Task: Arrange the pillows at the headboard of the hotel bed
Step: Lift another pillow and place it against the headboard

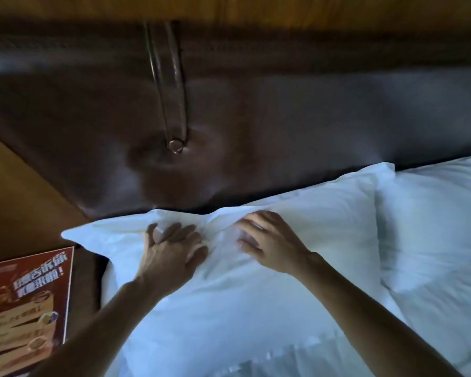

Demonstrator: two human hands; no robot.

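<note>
A white pillow [256, 281] lies flat at the left end of the bed, its far edge against the dark brown padded headboard [256, 118]. My left hand [172, 251] rests palm down on its upper part with fingers spread. My right hand [269, 240] lies flat just to the right of it, fingers apart and slightly blurred, on a raised fold of the pillowcase. Neither hand grips the fabric. A second white pillow [435, 227] lies to the right, side by side with the first and touching it.
A red printed card [25, 308] lies on a dark nightstand at the lower left, beside the bed. A tufted button [176, 146] with a strap marks the headboard. Wood panelling [17, 191] runs behind and left of the headboard.
</note>
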